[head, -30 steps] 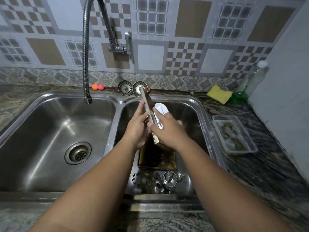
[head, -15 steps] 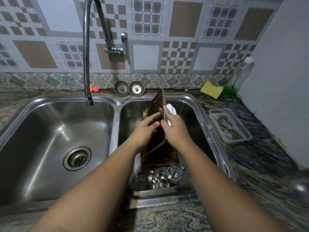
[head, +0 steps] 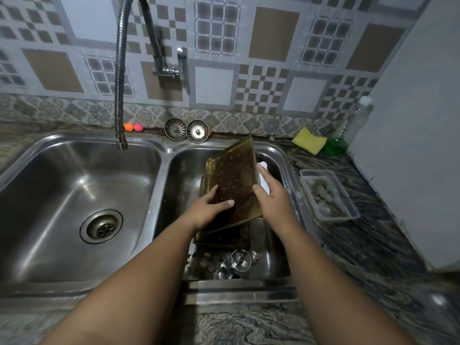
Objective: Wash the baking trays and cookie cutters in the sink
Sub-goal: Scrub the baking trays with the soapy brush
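Observation:
A golden-brown perforated baking tray point(head: 234, 175) stands tilted in the right sink basin point(head: 286, 158), its face turned toward me. My left hand point(head: 209, 210) lies on the lower left of that face with fingers spread flat. My right hand point(head: 272, 197) grips the tray's right edge, thumb on the face and fingers behind, with a white pad point(head: 264, 170) under them. A second dark tray point(head: 224, 236) lies flat beneath. Several metal cookie cutters point(head: 224, 263) are piled at the basin's near end.
The left basin point(head: 62, 195) holds only its drain point(head: 100, 226), with the flexible faucet spout point(head: 122, 143) above it. Two strainer plugs point(head: 186, 130) lean at the back. A yellow sponge point(head: 310, 140), a green soap bottle point(head: 348, 130) and a plastic container point(head: 328, 195) sit on the right counter.
The tray has swung from upright and edge-on to tilted with its face toward me. My left hand has slid onto the face, while my right hand stays at the right edge.

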